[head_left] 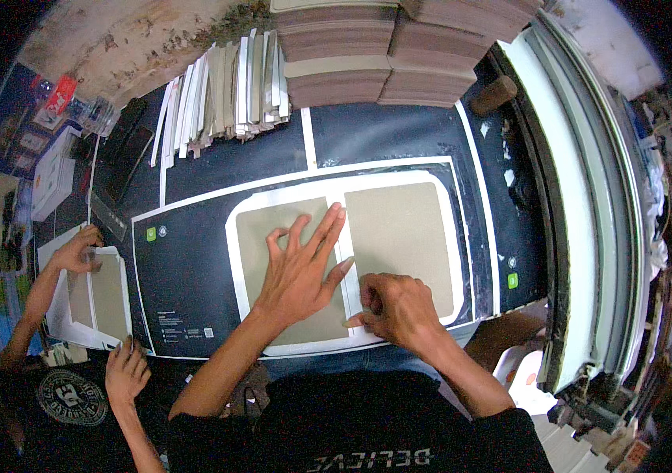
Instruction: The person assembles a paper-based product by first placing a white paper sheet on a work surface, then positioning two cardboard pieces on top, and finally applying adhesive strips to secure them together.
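Two greyish-tan boards lie side by side on a white sheet with rounded corners: a left board and a right board. Between them runs a narrow white strip. My left hand rests over the left board with its fingers spread, the fingertips reaching the strip's left edge. Near the strip's lower end, my right hand is curled closed above the right board's lower left corner. Whatever its fingers may hold is hidden.
Dark printed sheets with white borders cover the table. Behind stand stacked boards and a bundle of paper strips. A long pale-green machine part borders the right. Leftward, a co-worker's hands handle a similar smaller board piece.
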`<control>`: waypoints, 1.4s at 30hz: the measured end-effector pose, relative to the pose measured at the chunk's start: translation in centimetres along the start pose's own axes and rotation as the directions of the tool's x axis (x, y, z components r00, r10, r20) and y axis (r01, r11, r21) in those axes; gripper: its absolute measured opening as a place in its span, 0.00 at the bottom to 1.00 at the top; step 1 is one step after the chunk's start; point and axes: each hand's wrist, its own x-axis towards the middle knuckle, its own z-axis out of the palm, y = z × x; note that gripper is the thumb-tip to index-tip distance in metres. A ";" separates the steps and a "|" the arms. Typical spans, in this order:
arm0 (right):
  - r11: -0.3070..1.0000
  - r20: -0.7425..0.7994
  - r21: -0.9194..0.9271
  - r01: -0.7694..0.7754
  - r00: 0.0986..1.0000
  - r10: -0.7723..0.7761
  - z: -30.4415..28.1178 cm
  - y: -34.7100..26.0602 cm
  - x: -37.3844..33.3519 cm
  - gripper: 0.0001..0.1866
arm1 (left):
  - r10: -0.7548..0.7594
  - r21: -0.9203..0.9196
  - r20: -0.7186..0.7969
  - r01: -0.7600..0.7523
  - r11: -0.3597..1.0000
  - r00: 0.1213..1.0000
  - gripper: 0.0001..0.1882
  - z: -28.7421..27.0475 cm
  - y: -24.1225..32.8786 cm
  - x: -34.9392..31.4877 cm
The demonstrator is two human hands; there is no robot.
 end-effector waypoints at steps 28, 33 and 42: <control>0.966 -0.159 0.104 0.235 0.963 -0.217 -1.2 0.0 0.4 0.44 | 0.028 -0.033 -0.117 -0.032 0.999 0.993 0.37 0.5 -0.5 0.0; 0.952 -0.013 -0.047 0.303 0.953 -0.303 -1.5 0.1 1.3 0.73 | 0.052 -0.013 -0.126 -0.054 0.998 0.991 0.35 0.7 -0.8 -0.1; 0.930 -0.004 -0.182 0.318 0.946 -0.324 -0.5 -1.1 1.0 0.68 | 0.037 -0.038 -0.131 -0.042 0.998 0.991 0.36 0.7 -0.6 -0.2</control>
